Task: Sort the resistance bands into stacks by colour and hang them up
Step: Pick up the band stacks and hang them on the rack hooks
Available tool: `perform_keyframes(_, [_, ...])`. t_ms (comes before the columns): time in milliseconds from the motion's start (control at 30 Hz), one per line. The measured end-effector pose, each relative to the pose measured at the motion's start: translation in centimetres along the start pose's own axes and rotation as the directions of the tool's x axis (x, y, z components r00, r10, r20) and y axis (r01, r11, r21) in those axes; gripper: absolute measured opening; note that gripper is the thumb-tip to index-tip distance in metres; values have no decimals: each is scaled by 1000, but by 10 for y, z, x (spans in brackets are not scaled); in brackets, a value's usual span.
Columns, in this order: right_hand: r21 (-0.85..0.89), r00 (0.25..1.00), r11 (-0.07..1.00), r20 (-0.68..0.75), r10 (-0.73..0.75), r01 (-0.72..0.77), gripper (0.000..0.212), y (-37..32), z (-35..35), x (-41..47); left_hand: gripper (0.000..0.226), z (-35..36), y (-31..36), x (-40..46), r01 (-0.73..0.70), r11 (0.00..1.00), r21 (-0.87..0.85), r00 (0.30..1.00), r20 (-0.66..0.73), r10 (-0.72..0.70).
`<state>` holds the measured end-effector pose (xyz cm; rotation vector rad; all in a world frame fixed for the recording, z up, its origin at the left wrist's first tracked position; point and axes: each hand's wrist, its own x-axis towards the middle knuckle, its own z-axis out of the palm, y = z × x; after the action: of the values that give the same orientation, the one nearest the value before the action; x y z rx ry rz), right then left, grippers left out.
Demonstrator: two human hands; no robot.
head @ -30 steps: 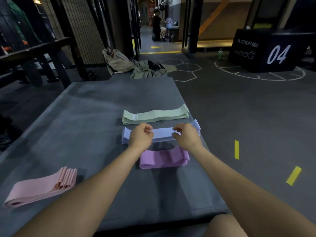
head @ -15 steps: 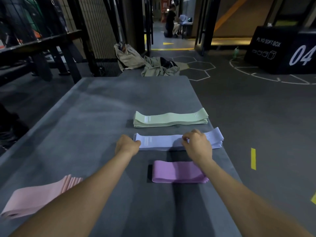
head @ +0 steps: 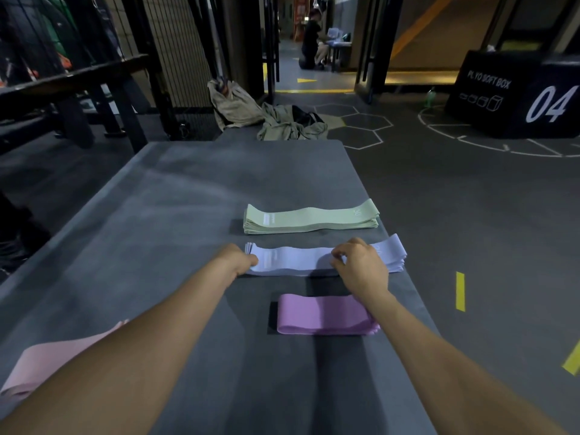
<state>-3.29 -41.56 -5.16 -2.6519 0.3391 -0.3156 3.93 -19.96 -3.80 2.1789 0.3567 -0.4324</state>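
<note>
On the grey mat (head: 175,215), four band stacks: pale pink stack (head: 47,365) at 8 o'clock, green stack (head: 310,217) at 12, lavender stack (head: 298,260) centre, purple stack (head: 323,313) just below at 6. L hand (head: 240,259) curls on lavender's left end, grip hidden; R hand (head: 361,265), fingers bent, pinches it right of middle.

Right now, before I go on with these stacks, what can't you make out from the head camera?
- Pink stack: the left forearm covers its right end and the frame edge cuts it off.
- Left hand at the lavender stack: its fingers lie behind the knuckles, so the grip is unclear.
- Lavender stack under the right hand: covered there.
- Band counts in the green stack and purple stack: edges too fine.
- Hanging place: not in view.
</note>
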Motion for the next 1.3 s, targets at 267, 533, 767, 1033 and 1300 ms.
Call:
perform_keyframes(267, [-31,993,1000,116,9,-6,25,-20,-10,4,20,-37,14,-4,-122,989,-86,991,-64,116])
perform_keyframes(533, [71,977,997,210,-44,30,31,-54,0,5,38,-84,22,-20,-132,990,49,958,-249,140])
perform_keyframes(767, [516,985,851,175,9,-99,10,-49,-28,17,29,-13,77,-43,-264,964,16,947,-184,263])
perform_keyframes(1033, [750,951,601,303,57,-275,32,-21,-44,35,23,62,100,-53,-318,938,139,934,-125,335])
perform_keyframes(1300, [637,931,687,318,179,-350,29,-1,-35,42,17,88,78,-42,-466,875,130,884,30,466])
